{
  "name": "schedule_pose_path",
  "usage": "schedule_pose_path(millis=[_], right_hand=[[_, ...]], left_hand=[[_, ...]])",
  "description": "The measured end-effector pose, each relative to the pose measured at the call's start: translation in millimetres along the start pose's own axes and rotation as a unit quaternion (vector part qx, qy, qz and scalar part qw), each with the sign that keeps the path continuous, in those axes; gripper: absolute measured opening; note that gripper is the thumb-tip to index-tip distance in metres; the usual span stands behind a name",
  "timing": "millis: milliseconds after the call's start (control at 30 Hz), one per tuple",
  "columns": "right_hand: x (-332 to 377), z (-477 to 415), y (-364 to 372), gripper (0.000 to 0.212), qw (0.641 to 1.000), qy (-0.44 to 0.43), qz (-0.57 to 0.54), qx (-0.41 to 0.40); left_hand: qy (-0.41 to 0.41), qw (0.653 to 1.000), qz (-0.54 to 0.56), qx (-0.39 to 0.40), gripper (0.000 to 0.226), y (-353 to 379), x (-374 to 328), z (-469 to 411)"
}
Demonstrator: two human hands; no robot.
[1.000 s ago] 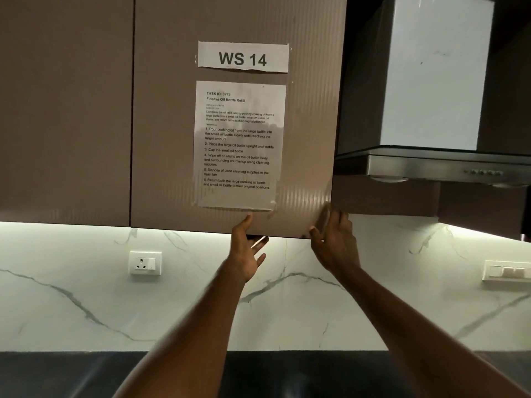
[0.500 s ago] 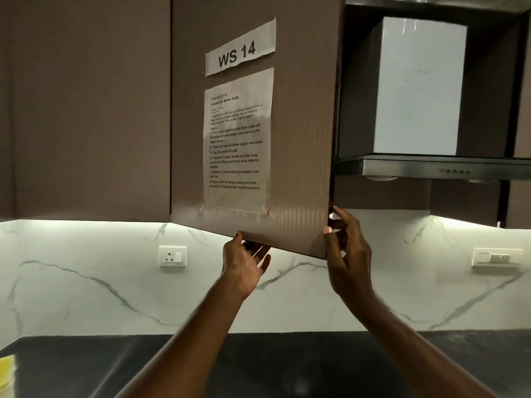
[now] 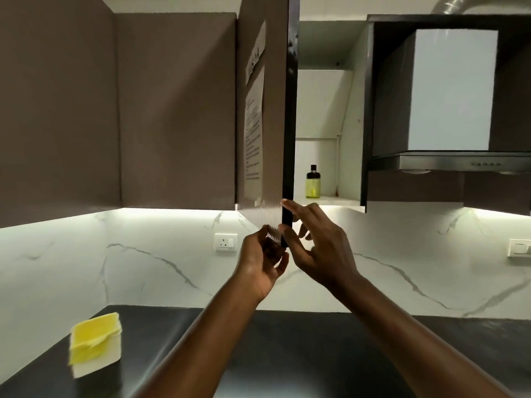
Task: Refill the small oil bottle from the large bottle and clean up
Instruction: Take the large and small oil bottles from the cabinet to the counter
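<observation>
The brown cabinet door stands swung out, edge-on to me, with a paper sheet taped on its face. Inside the white cabinet, a small oil bottle with a black cap and yellow oil stands upright on the bottom shelf. My left hand grips the door's lower corner from below. My right hand touches the door's dark edge with its fingers spread and fairly straight. No large bottle is in view.
A white container with yellow cloths sits on the dark countertop at the left. A steel range hood hangs to the right of the cabinet. A socket is on the marble backsplash.
The cabinet door has swung from shut to wide open, showing the small oil bottle inside. Both hands followed its lower corner. My view dropped and the yellow cloths came into sight.
</observation>
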State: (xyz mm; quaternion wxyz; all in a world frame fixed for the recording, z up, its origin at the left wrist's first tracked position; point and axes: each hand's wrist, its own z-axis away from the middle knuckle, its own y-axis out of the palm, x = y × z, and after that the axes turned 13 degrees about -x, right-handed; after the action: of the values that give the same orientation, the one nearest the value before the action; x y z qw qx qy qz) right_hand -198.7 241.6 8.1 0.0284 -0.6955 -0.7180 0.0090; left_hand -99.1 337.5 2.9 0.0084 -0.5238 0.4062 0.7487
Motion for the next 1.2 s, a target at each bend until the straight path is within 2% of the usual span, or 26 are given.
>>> schedule_pose_path(millis=[133,433,567,733,833,967,1067,1133,1200], right_hand=[[31.6,3.0,14.7,0.048,0.999,-0.025,0.005,0.037],[64.4,6.4,38.8,0.052,0.996,-0.010,-0.015,0.087],[58.6,8.7,40.1,0.049,0.997,-0.002,-0.001,0.076],[35.5,5.3,36.2,0.055,0.998,0.027,0.010,0.056],[13.1,3.3,32.8,0.057,0.997,0.025,0.033,0.058],[-21.5,-4.4,31.7,0.056,0.997,0.011,0.066,0.034],[-55.5,-11.3,34.2,0.055,0.996,0.000,0.082,0.020],[-82.3,-18.2,36.8,0.055,0.995,-0.002,0.098,0.022],[-109.4,-27.6,40.4,0.055,0.992,-0.004,0.119,0.028]], left_hand=[[0.008,1.000,0.022,-0.015,0.037,-25.4,-15.0,26.8],[0.012,0.993,0.101,-0.063,0.033,-62.4,-38.3,51.4],[0.025,0.982,0.153,-0.105,0.039,-68.8,-39.1,58.4],[0.023,0.978,0.178,-0.103,0.043,-69.9,-28.7,50.4],[0.045,0.983,0.150,-0.093,0.041,-58.4,-17.2,40.0],[0.151,0.984,0.032,-0.085,0.029,-28.0,-9.7,21.0],[0.267,0.959,-0.070,-0.062,0.025,3.9,-14.9,-2.1],[0.373,0.911,-0.163,-0.058,0.030,27.9,-18.9,-23.1],[0.483,0.833,-0.260,-0.069,0.040,47.7,-22.4,-46.5]])
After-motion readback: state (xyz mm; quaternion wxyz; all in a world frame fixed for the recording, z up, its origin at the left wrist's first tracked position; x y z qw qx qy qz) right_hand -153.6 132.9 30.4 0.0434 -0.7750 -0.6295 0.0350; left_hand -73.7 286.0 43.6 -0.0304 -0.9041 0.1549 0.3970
